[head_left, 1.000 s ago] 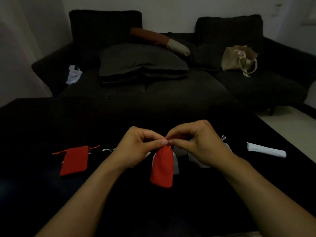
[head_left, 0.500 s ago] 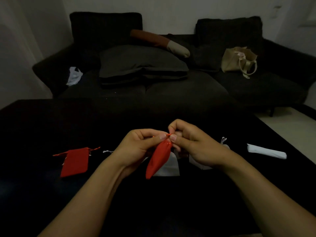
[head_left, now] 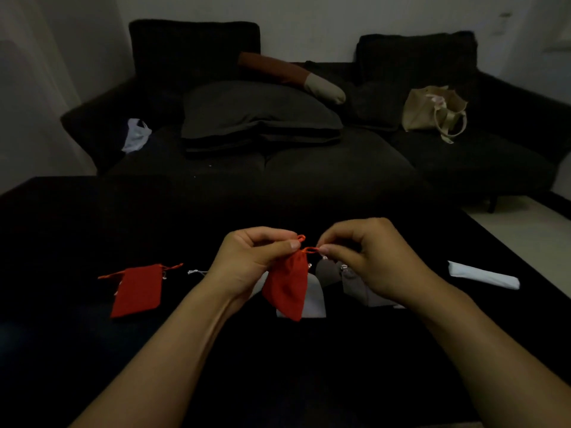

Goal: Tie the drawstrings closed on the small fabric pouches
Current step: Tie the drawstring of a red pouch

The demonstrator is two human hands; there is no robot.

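Observation:
A small red pouch (head_left: 289, 287) hangs above the black table, its neck gathered. My left hand (head_left: 253, 264) pinches that neck between thumb and forefinger. My right hand (head_left: 367, 261) pinches the red drawstring loop (head_left: 310, 249) just right of the neck. A second red pouch (head_left: 137, 290) lies flat at the left with its strings spread. White pouches (head_left: 315, 299) lie on the table behind the held one, partly hidden by it and by my right hand.
A rolled white item (head_left: 483, 274) lies at the table's right. The black table (head_left: 77, 227) fills the foreground. Behind it stands a dark sofa (head_left: 293, 168) with cushions, a beige tote bag (head_left: 434, 111) and a white plastic bag (head_left: 136, 137).
My hands have drawn slightly apart, with the right one pulling the drawstring out to the right. The red pouch has swung from tilted left to hanging nearly straight below my left fingers.

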